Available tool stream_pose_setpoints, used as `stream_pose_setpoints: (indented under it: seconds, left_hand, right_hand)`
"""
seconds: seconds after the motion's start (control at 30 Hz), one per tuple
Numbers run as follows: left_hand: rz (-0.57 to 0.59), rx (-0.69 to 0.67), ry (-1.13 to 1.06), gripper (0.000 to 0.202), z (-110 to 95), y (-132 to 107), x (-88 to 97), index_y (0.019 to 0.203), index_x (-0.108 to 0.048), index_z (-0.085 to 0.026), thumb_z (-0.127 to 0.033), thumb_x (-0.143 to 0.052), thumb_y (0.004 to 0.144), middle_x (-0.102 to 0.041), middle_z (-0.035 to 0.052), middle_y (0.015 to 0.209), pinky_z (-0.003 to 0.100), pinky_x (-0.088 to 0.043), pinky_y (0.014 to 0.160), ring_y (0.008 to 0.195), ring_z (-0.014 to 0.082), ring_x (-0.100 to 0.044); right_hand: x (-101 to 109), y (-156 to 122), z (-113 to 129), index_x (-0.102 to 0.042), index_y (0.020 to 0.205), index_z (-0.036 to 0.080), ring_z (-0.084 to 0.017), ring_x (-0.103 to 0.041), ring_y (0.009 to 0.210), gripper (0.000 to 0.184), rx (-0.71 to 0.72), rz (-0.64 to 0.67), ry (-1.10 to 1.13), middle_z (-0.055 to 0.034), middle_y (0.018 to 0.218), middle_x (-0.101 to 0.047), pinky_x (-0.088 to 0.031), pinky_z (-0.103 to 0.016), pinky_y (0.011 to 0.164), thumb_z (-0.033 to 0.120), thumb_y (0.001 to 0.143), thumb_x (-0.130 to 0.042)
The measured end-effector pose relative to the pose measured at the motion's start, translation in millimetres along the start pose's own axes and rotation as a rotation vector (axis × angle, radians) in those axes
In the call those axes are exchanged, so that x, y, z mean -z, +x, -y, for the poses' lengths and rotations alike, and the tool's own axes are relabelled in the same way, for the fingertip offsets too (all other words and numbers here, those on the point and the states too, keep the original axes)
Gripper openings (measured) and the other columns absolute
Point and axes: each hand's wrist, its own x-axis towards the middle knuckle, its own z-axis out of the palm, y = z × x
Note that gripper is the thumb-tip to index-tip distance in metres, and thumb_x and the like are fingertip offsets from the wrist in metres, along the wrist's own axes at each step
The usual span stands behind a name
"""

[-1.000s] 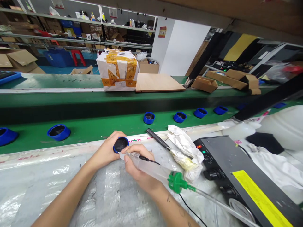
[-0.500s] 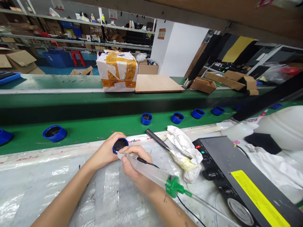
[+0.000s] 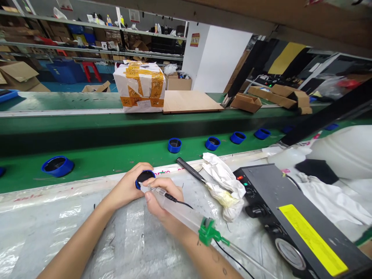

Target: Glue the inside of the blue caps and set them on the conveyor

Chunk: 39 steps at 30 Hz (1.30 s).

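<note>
My left hand (image 3: 128,188) is wrapped round the far left side of a round blue cup-like part (image 3: 138,183) with a dark inside. In my right hand (image 3: 164,197) lies a translucent dispensing syringe (image 3: 186,210), gripped near its front end. Its tip reaches the near rim of the blue part; the exact contact point is hidden by my fingers. A green adapter (image 3: 208,231) caps the syringe's rear end, with a clear air hose leading off to the lower right. A black cable plugs in along the barrel.
Several similar blue parts (image 3: 174,145) stand on the green conveyor belt (image 3: 99,159). A dark dispenser unit (image 3: 293,209) with a gauge sits at right, beside crumpled white tissue (image 3: 222,174) and a black-handled tool (image 3: 190,169). A taped white carton (image 3: 139,87) stands behind.
The blue parts on the belt have shifted left, partly along with a slight turn of the view. Both hands keep their hold, with the syringe tip still at the rim.
</note>
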Motion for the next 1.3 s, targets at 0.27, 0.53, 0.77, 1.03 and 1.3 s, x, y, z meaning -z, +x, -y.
stream_pose_setpoints:
  seconds: [0.27, 0.53, 0.77, 1.03, 1.3]
  left_hand:
    - [0.001, -0.016, -0.003, 0.036, 1.6, -1.4, 0.5, 0.121, -0.059, -0.024, -0.022, -0.068, 0.086, -0.063, 0.0083, 0.128, 0.039, -0.052, 0.105, 0.121, 0.0259, -0.063]
    - [-0.003, 0.001, 0.003, 0.036, 1.9, -0.8, -0.4, 0.119, -0.06, -0.024, -0.027, -0.07, 0.085, -0.063, 0.0094, 0.128, 0.04, -0.052, 0.105, 0.121, 0.027, -0.063]
    - [-0.003, 0.005, 0.001, 0.035, -3.7, 1.4, 0.0, 0.116, -0.06, -0.024, -0.022, -0.069, 0.082, -0.065, 0.0085, 0.124, 0.042, -0.053, 0.103, 0.118, 0.0272, -0.064]
    - [-0.008, 0.002, 0.008, 0.036, -3.0, 1.4, 0.1, 0.116, -0.06, -0.024, -0.022, -0.07, 0.082, -0.065, 0.0085, 0.123, 0.042, -0.053, 0.101, 0.117, 0.0273, -0.065]
    - [0.002, -0.001, 0.016, 0.039, -2.5, 0.2, 0.6, 0.12, -0.059, -0.025, -0.019, -0.07, 0.083, -0.063, 0.0075, 0.127, 0.041, -0.052, 0.104, 0.12, 0.026, -0.063]
  right_hand:
    - [0.6, 5.1, 1.8, -0.064, 0.096, 0.025, -0.018, -0.075, 0.083, 0.013, 0.013, -0.032, 0.05, -0.0041, 0.102, -0.08, -0.059, -0.028, 0.074, 0.024, 0.084, -0.07]
    - [2.3, 6.3, 3.9, -0.065, 0.095, 0.025, -0.019, -0.075, 0.082, 0.014, -0.008, -0.05, 0.083, -0.0036, 0.103, -0.08, -0.06, -0.031, 0.076, 0.022, 0.083, -0.071]
    - [3.2, 6.3, -4.8, -0.064, 0.099, 0.026, -0.023, -0.074, 0.103, 0.016, -0.016, -0.098, 0.059, -0.0047, 0.106, -0.079, -0.06, -0.034, 0.084, 0.027, 0.085, -0.071]
    - [6.4, 7.2, 0.3, -0.064, 0.098, 0.026, -0.024, -0.073, 0.107, 0.014, -0.039, -0.106, 0.051, -0.0049, 0.106, -0.078, -0.061, -0.036, 0.087, 0.027, 0.086, -0.07]
    - [9.6, 8.3, 3.3, -0.063, 0.098, 0.025, -0.023, -0.074, 0.107, 0.014, -0.02, -0.124, 0.057, -0.0046, 0.106, -0.078, -0.061, -0.035, 0.088, 0.023, 0.086, -0.07]
